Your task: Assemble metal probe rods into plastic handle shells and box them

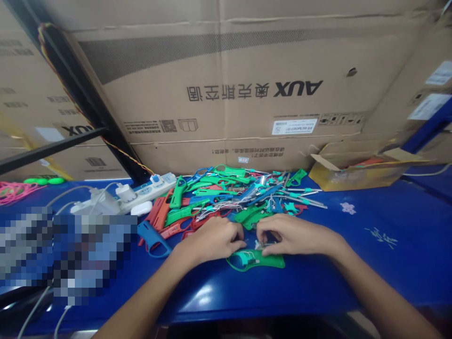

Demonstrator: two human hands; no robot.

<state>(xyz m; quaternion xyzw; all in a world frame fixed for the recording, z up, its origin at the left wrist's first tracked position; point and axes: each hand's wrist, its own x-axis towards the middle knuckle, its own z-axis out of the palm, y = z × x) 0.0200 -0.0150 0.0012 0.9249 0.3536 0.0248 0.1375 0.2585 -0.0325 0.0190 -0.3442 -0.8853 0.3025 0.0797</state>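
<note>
A green plastic casing [271, 261] lies on the blue table, with a teal part [243, 258] and thin white wires in its left end. Just above its right half, my right hand [289, 235] pinches a small metallic part [260, 245] between thumb and fingers. My left hand [221, 238] is at the casing's upper left edge, its fingers curled and thumb near the index finger; whether anything small is between them is too small to tell. Behind both hands spreads a pile of green, red and blue casings [178, 190] with metal rods.
A power strip [158, 188] with plugs and cables stands at the left, beside a blue casing [153, 239]. An open carton [353, 176] sits at the back right. A large cardboard sheet [229, 56] rises behind the table [318, 292].
</note>
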